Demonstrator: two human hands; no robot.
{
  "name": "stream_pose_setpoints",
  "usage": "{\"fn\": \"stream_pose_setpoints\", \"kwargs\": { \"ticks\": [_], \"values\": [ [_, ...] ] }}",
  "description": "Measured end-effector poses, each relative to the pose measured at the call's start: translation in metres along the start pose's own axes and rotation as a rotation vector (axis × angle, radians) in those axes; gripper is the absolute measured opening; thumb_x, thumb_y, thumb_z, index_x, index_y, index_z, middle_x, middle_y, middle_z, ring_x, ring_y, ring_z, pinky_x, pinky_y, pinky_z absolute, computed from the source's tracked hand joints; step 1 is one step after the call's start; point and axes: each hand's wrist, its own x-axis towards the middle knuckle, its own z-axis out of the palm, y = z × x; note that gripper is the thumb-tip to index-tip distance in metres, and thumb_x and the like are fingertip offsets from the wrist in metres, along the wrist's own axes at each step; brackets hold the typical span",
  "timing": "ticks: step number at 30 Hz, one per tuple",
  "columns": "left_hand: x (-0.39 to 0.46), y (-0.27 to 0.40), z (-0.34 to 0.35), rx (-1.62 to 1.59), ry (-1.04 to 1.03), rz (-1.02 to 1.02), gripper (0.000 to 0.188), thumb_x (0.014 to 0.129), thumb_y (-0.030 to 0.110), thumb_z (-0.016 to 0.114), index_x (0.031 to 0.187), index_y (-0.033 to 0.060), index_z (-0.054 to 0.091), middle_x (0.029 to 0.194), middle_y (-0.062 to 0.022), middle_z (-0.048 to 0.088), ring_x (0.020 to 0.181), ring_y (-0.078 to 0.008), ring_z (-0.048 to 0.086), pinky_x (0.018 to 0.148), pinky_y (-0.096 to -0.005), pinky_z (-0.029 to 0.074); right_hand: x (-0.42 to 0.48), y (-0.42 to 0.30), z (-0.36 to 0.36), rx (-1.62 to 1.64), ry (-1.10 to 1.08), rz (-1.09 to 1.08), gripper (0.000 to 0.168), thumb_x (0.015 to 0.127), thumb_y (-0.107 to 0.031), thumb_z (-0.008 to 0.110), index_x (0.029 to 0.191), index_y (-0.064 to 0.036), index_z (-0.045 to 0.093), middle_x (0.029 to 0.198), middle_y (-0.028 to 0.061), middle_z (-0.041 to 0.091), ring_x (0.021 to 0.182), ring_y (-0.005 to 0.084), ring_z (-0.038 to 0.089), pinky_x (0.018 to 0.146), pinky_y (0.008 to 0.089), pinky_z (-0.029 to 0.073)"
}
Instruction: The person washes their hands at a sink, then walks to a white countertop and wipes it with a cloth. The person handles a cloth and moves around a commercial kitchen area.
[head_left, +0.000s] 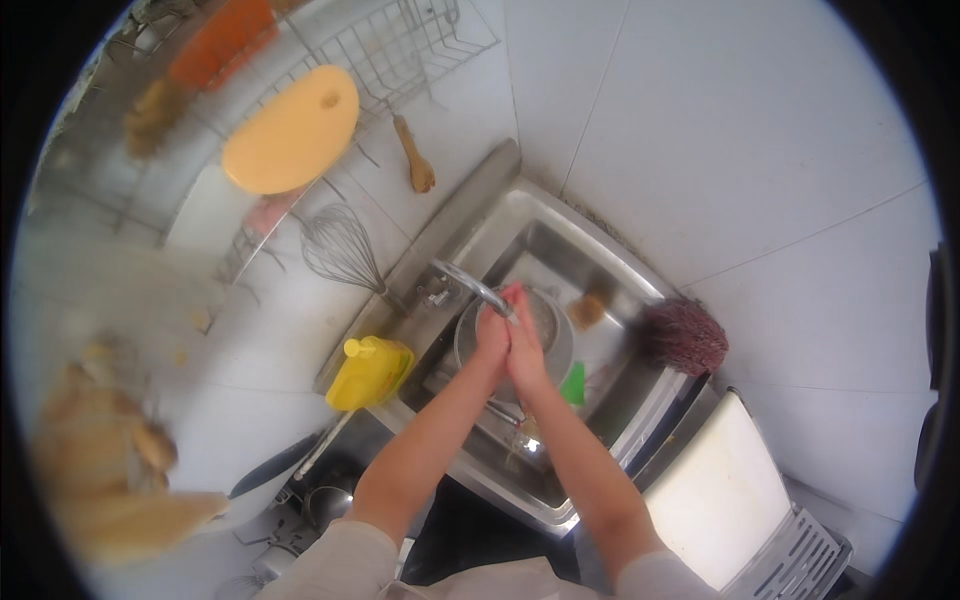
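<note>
Both my hands are together under the spout of a chrome faucet (474, 283), above a round metal bowl (559, 337) in the stainless steel sink (645, 300). My left hand (493, 335) and my right hand (526, 341) press against each other, palms facing, with the fingers towards the far side. No object shows between them, though the inner palms are hidden. The bowl appears to hold liquid. A green piece (574, 384) and a brown sponge-like pad (587, 309) lie in the sink to the right of the bowl.
A yellow jug (371, 373) stands left of the sink, near a hanging whisk (341, 247). A dark red bristly bundle (684, 337) sits on the right rim. A white board (724, 487) stands at lower right. A wire rack (390, 52) with an orange oval board (296, 131) is at upper left.
</note>
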Motion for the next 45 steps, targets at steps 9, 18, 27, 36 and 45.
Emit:
{"fn": "stream_pose_setpoints", "kwargs": {
  "ticks": [9,18,27,36,45],
  "values": [
    [0.001,-0.024,-0.011,0.437,-0.035,0.023,0.054,0.111,0.037,0.047,0.155,0.0063,0.049,0.152,-0.007,0.056,0.138,-0.0199,0.052,0.116,-0.0355,0.039,-0.002,0.001,0.015,-0.383,0.014,-0.12,0.057,0.111,-0.025,0.047,0.162,-0.001,0.037,0.163,0.0153,0.044,0.147,0.0248,0.043,0.123,0.0355,0.032],
    [-0.003,0.017,-0.001,0.167,-0.017,-0.127,0.063,0.112,0.042,0.039,0.164,0.0074,0.034,0.165,-0.0083,0.039,0.149,-0.0214,0.039,0.122,-0.0362,0.031,0.02,0.029,0.015,-0.201,0.079,-0.061,0.056,0.109,-0.025,0.053,0.161,-0.006,0.042,0.129,0.0073,0.068,0.105,0.0138,0.06,0.093,0.0303,0.048],
    [-0.005,0.033,-0.041,1.549,0.177,0.578,0.068,0.109,0.036,0.04,0.162,-0.0032,0.022,0.164,-0.0275,0.032,0.153,-0.0445,0.03,0.127,-0.0499,0.02,0.021,0.058,0.002,-0.013,0.111,0.14,0.038,0.105,-0.023,0.062,0.137,-0.003,0.061,0.102,0.0074,0.071,0.084,0.0139,0.062,0.073,0.0294,0.051],
    [0.044,0.032,-0.099,0.905,0.566,0.332,0.04,0.103,0.021,0.058,0.135,-0.0021,0.05,0.131,-0.0214,0.062,0.119,-0.0347,0.062,0.103,-0.0458,0.048,0.029,0.01,-0.006,0.125,-0.092,0.274,0.02,0.104,-0.03,0.065,0.111,-0.012,0.061,0.077,-0.0001,0.057,0.06,0.0118,0.053,0.049,0.0299,0.038],
    [0.065,-0.002,-0.105,0.376,0.45,0.312,0.024,0.104,0.012,0.063,0.125,0.0029,0.059,0.117,-0.0118,0.066,0.109,-0.0242,0.062,0.094,-0.0387,0.051,-0.025,-0.024,-0.004,0.26,0.008,0.231,0.028,0.102,-0.014,0.066,0.129,-0.012,0.057,0.096,0.0019,0.065,0.075,0.0148,0.061,0.058,0.0295,0.045]
  ]
}}
